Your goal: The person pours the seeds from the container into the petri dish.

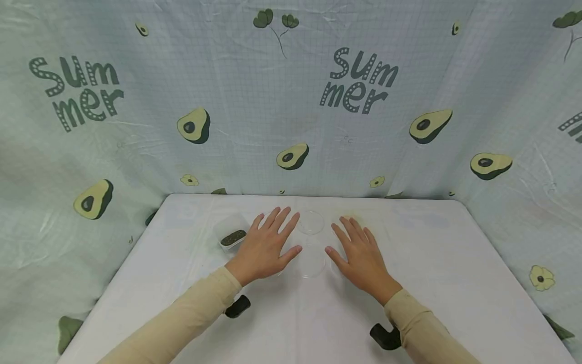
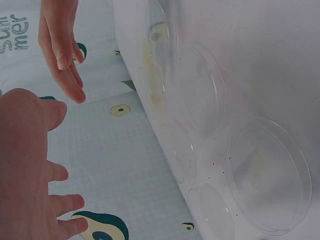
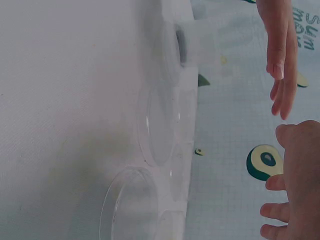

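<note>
Both hands are held over the white table with fingers spread and nothing in them. My left hand (image 1: 264,248) is beside a clear plastic box (image 1: 232,226) with dark, fine grains (image 1: 234,237) in it, and partly overlaps it in the head view. On the right, my right hand (image 1: 362,257) hovers palm down. Between the hands lie clear round shallow dishes, one farther back (image 1: 311,222) and one nearer (image 1: 312,263). The left wrist view shows several such dishes (image 2: 270,175) close together, with a yellowish patch by the far ones. Parts of the nearer dishes are hidden behind the hands.
The white table (image 1: 454,283) has rounded back corners. Behind and beside it hangs a pale curtain (image 1: 245,101) printed with avocados and lettering. A black curved piece (image 1: 238,306) shows under the left sleeve, and another (image 1: 385,337) by the right sleeve. Small dark specks (image 2: 214,163) dot the table.
</note>
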Demonstrator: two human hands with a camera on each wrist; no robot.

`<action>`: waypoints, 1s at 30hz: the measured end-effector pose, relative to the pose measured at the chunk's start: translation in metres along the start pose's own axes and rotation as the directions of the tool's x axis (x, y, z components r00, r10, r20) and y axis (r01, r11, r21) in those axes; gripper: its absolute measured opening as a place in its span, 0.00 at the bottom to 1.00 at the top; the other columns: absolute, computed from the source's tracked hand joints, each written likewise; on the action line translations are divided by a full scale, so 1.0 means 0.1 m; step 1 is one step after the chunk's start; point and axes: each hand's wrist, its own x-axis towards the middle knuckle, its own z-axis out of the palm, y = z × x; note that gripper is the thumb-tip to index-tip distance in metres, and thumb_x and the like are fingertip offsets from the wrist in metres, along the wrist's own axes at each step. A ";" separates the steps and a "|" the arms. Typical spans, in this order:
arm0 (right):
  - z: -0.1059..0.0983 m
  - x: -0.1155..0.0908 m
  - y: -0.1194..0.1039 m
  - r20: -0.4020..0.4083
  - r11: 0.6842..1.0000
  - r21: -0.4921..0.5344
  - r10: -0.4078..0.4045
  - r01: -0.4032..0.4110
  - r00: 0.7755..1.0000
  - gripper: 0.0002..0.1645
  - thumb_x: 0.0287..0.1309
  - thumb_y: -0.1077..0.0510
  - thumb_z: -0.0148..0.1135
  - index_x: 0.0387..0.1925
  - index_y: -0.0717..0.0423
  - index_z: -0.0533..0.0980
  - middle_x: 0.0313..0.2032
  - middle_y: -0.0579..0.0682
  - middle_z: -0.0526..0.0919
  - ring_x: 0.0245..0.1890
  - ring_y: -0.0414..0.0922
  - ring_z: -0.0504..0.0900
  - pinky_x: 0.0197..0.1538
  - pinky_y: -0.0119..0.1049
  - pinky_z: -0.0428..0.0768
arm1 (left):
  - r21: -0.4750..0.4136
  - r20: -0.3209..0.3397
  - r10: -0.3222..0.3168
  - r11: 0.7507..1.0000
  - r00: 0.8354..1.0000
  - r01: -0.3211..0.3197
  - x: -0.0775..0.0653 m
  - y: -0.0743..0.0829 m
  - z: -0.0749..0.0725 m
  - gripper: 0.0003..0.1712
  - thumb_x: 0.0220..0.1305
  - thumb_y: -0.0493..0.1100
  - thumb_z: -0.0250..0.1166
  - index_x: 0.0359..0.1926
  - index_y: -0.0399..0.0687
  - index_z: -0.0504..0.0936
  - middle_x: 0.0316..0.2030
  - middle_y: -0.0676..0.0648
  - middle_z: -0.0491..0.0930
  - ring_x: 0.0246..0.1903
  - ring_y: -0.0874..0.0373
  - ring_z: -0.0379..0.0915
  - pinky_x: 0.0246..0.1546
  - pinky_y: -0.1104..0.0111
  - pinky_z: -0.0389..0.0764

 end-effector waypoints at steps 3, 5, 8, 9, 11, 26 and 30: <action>-0.01 0.00 0.01 -0.006 1.000 -0.005 -0.001 0.000 1.000 0.38 0.63 0.39 0.57 0.68 0.53 0.66 0.70 0.58 0.64 0.72 0.58 0.59 0.69 0.63 0.59 | 0.006 0.003 0.004 1.000 1.000 -0.004 0.01 0.01 0.01 0.41 0.67 0.68 0.48 0.74 0.54 0.56 0.72 0.44 0.59 0.71 0.46 0.57 0.67 0.45 0.62; -0.02 0.01 0.01 -0.010 1.000 -0.006 0.002 -0.002 1.000 0.37 0.63 0.39 0.57 0.68 0.53 0.66 0.70 0.58 0.65 0.72 0.58 0.60 0.69 0.63 0.59 | 0.008 0.009 0.006 1.000 1.000 -0.006 0.02 0.03 0.01 0.41 0.67 0.68 0.48 0.74 0.54 0.56 0.72 0.44 0.59 0.72 0.46 0.56 0.67 0.45 0.62; -0.02 0.02 0.01 -0.020 1.000 -0.001 -0.001 0.001 1.000 0.37 0.62 0.39 0.58 0.67 0.53 0.67 0.69 0.58 0.65 0.72 0.59 0.60 0.69 0.63 0.60 | 0.005 0.018 -0.002 1.000 1.000 0.002 0.01 0.03 0.01 0.42 0.67 0.68 0.49 0.74 0.54 0.56 0.73 0.44 0.59 0.72 0.46 0.56 0.67 0.45 0.62; -0.01 0.02 0.00 -0.021 1.000 0.002 -0.002 0.002 1.000 0.37 0.62 0.39 0.58 0.67 0.53 0.67 0.69 0.58 0.65 0.72 0.59 0.60 0.69 0.63 0.60 | 0.002 0.021 -0.006 1.000 1.000 0.006 0.00 0.03 0.01 0.42 0.67 0.68 0.49 0.74 0.54 0.56 0.73 0.44 0.59 0.72 0.46 0.55 0.67 0.44 0.61; 0.01 0.02 -0.01 -0.018 1.000 0.006 -0.003 0.003 1.000 0.37 0.62 0.39 0.58 0.67 0.53 0.68 0.70 0.58 0.65 0.72 0.59 0.59 0.69 0.63 0.60 | -0.003 0.025 -0.013 1.000 1.000 0.013 -0.02 0.02 0.01 0.42 0.67 0.67 0.50 0.74 0.54 0.57 0.72 0.44 0.59 0.72 0.46 0.55 0.67 0.44 0.61; 0.09 0.03 -0.04 0.006 1.000 0.005 0.002 -0.002 1.000 0.37 0.63 0.39 0.57 0.67 0.52 0.67 0.70 0.58 0.65 0.73 0.59 0.56 0.69 0.63 0.59 | -0.025 -0.001 -0.018 1.000 1.000 0.018 -0.09 -0.02 0.03 0.41 0.67 0.66 0.50 0.74 0.51 0.58 0.71 0.43 0.61 0.71 0.45 0.57 0.66 0.44 0.63; 0.11 0.04 -0.04 0.011 1.000 0.013 -0.005 0.005 1.000 0.37 0.63 0.38 0.56 0.68 0.52 0.67 0.70 0.58 0.64 0.74 0.59 0.55 0.69 0.63 0.59 | -0.023 0.001 -0.027 0.999 1.000 0.027 -0.09 -0.03 0.03 0.41 0.67 0.66 0.50 0.73 0.51 0.58 0.71 0.43 0.61 0.71 0.45 0.57 0.66 0.44 0.63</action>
